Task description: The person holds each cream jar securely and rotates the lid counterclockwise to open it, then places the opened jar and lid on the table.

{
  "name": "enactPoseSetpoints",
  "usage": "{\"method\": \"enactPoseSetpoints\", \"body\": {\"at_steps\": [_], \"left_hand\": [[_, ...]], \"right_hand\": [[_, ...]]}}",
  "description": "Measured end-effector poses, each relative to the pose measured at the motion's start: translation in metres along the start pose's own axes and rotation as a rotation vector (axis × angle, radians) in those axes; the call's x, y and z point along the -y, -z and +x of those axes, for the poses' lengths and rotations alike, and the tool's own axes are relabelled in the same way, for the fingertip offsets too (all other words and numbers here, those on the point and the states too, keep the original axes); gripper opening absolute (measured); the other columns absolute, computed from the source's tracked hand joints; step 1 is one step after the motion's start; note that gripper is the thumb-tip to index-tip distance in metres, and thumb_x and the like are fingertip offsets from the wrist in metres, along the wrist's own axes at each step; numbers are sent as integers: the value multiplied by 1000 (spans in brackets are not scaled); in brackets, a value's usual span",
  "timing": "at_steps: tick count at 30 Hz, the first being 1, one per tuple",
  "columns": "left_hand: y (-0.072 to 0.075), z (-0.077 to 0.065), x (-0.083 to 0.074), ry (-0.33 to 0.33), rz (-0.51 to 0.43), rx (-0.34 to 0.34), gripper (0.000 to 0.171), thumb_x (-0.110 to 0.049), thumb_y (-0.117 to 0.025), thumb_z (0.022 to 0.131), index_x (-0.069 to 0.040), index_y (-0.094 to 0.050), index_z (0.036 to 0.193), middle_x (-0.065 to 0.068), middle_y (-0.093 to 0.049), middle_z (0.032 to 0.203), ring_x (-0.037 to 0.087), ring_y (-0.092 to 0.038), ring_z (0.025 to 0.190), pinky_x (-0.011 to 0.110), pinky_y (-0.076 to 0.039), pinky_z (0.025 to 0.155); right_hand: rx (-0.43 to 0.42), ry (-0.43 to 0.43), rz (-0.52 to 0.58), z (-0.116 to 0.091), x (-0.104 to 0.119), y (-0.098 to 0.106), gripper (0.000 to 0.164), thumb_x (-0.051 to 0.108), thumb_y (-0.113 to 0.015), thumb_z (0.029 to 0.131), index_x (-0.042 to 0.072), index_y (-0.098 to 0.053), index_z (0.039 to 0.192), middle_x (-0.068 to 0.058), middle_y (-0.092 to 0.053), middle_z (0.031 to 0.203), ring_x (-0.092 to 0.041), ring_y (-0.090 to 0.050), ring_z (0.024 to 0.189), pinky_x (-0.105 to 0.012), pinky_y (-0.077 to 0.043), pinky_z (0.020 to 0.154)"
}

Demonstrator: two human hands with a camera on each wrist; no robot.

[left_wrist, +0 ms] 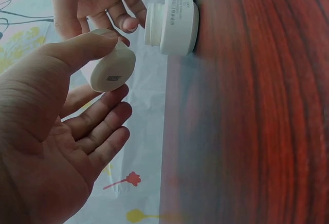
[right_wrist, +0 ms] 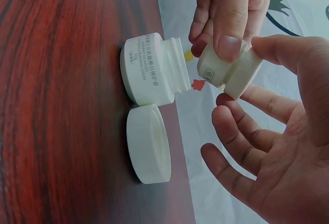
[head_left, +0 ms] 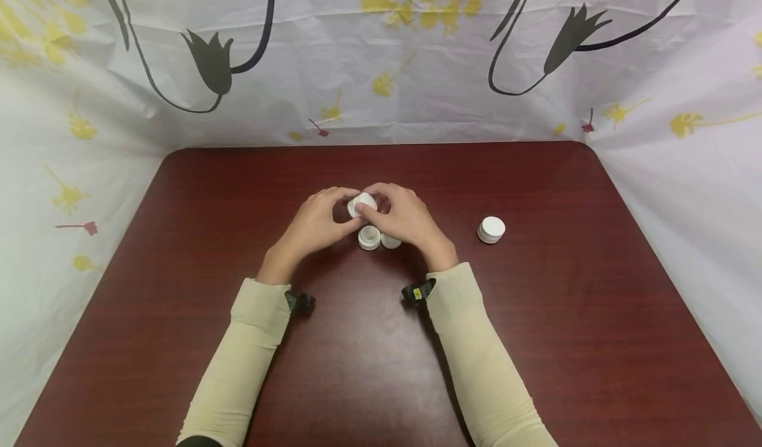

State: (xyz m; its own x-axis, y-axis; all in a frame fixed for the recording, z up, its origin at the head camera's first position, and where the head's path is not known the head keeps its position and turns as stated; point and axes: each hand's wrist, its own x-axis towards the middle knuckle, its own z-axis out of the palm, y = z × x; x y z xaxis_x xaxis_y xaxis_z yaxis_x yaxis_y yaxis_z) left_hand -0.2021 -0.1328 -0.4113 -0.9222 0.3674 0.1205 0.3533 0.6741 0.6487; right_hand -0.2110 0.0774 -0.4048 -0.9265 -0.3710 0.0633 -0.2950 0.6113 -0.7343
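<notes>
- Two hands meet above the tabletop (head_left: 553,334), nearer its far edge: left hand (head_left: 312,224) pinches a small white jar (right_wrist: 207,69); right hand (head_left: 411,219) pinches the small jar's lid (right_wrist: 245,74).
- Risk: lid appears tilted on the jar; turning it so could cross the threads. Slack fingers could drop either piece.
- Uncapped jar (head_left: 369,238) stands just below the hands, a loose lid (right_wrist: 149,144) touching or nearly touching it; a low knuckle could knock both.
- Lidded jar (head_left: 491,229) stands well apart, toward the right edge, obstructing nothing.
</notes>
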Motion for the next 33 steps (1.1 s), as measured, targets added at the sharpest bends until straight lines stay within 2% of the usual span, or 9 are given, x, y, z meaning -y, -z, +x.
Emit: {"method": "enactPoseSetpoints", "body": {"at_steps": [8,11,21,25,29,33], "left_hand": [[2,1,1,3,15,-10,47,-32,-80,93,-10,-71,134,9,-73,129,31,-66,122,50,-52,106],[2,0,1,4,16,-9,48,-32,-80,93,-10,-71,134,9,-73,129,31,-66,122,50,-52,107],[4,-1,3,20,21,1,48,-29,-79,92,-9,-70,135,12,-72,134,33,-65,124,52,-51,108],[5,-3,4,27,14,-2,47,-29,-78,92,-9,-70,134,12,-72,134,33,-65,124,52,-50,109],[5,-8,5,40,15,-4,46,-31,-79,92,-10,-70,133,9,-74,132,32,-66,124,51,-50,109],[7,-16,3,24,-30,-24,47,-34,-80,93,-12,-69,132,7,-74,129,29,-67,124,50,-52,109]], "right_hand": [[-4,8,-30,2,3,0,58,38,-71,100,12,-56,150,-5,-73,106,-19,-68,91,-38,-54,80],[-8,13,-35,2,3,0,59,36,-72,100,11,-55,151,-5,-73,107,-20,-68,91,-38,-54,80],[-24,31,-33,-1,4,-1,41,34,-72,99,16,-68,136,-8,-66,108,-21,-65,90,-38,-53,78],[-31,31,-22,-1,3,-1,37,35,-72,99,17,-69,132,-6,-68,107,-20,-65,90,-37,-53,78],[-36,26,7,-4,1,1,35,36,-72,99,17,-70,127,-3,-71,102,-19,-66,90,-37,-53,79],[-39,22,19,-10,0,5,33,37,-75,97,16,-71,122,-2,-73,97,-18,-67,88,-36,-53,80]]}}
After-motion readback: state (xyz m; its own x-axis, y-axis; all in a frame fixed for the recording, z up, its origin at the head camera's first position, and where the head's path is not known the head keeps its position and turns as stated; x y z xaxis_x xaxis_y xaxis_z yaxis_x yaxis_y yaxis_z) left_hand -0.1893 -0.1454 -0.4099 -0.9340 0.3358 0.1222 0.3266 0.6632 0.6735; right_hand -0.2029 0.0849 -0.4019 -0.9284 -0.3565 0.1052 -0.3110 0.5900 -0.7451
